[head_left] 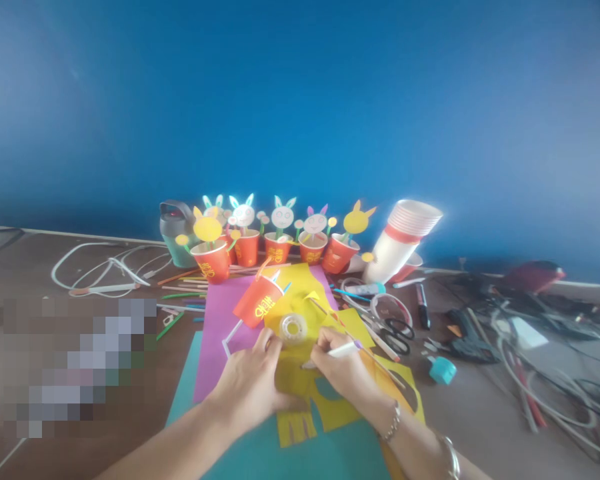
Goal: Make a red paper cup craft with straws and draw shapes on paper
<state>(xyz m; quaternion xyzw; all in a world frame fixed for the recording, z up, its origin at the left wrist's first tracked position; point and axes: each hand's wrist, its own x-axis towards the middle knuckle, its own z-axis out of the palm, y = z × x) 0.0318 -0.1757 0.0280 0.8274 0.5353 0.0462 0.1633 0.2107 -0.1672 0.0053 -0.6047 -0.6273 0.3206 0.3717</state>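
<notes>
In my right hand [343,370] is a white pen [344,349], its tip pointing left over the yellow paper [297,363]. My left hand [253,370] rests on the same paper, thumb spread away from the bent fingers. Just beyond my hands lies a roll of clear tape [293,327]. A red paper cup [260,300] lies tipped on its side behind my left hand. Cut yellow pieces [297,428] lie below my hands. Purple [215,333] and teal [260,453] sheets are spread underneath.
Red cups with paper rabbit figures [283,217] stand along the blue wall. Right of them leans a stack of white cups [405,240]. Scissors [393,333], a black marker [423,307], a glue gun [467,340] and cables lie rightward; a flask [176,233] stands left.
</notes>
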